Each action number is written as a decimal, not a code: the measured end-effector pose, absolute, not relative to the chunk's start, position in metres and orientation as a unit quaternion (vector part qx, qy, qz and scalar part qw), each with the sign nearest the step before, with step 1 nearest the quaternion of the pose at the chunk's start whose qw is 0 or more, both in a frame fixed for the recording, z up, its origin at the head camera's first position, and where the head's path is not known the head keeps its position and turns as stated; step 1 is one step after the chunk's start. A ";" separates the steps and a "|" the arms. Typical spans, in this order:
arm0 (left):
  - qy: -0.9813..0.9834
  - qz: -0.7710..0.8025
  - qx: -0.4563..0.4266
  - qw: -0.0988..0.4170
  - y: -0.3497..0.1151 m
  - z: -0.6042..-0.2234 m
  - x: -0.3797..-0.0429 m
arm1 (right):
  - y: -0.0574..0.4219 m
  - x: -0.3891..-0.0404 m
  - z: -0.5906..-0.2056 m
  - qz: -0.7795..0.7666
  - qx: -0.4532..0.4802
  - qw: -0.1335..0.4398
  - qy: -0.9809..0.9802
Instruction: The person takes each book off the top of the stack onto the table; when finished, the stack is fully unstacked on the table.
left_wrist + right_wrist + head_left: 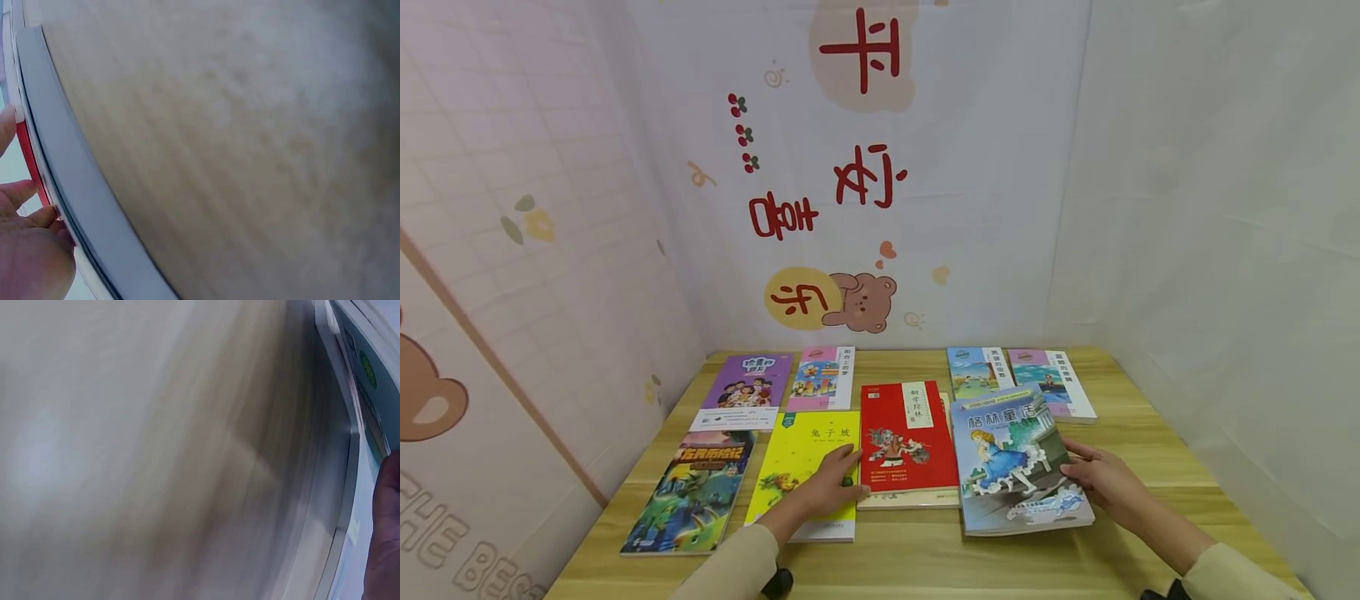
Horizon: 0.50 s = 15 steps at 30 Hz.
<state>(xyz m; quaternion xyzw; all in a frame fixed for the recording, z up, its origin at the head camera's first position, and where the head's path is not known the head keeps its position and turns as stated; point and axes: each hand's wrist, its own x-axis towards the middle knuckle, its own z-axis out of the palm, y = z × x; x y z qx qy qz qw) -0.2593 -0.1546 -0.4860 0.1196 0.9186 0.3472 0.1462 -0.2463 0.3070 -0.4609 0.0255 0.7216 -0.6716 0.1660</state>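
My left hand (829, 483) reaches over a yellow book (805, 454). Its thumb and fingertips touch the left edge and lower corner of a red book (902, 479), which lies on a pale-edged book (917, 502). In the left wrist view, fingers (19, 192) show beside the red edge. My right hand (1101, 479) grips the right edge of a blue picture book (1011, 467), thumb on the cover and the other fingers mostly hidden. The blue book tilts, overlapping the stack's right side. At the right wrist view's edge, that hand (384, 531) meets the book's side.
A colourful comic-style book (692, 492) lies front left, behind it a purple book (748, 383) and a pink book (822, 379). At the back right are a light-blue book (977, 371) and another pink-topped book (1052, 383). White printed cloth walls (985, 167) enclose the wooden table (880, 567).
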 end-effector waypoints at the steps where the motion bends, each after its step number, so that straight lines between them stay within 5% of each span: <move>1: 0.918 0.348 0.119 0.147 -0.155 -0.486 -0.259 | 0.312 -0.244 -0.461 -0.672 0.027 0.172 0.720; 15: 0.919 0.346 0.115 0.149 -0.158 -0.490 -0.261 | 0.326 -0.234 -0.479 -0.660 0.067 0.194 0.723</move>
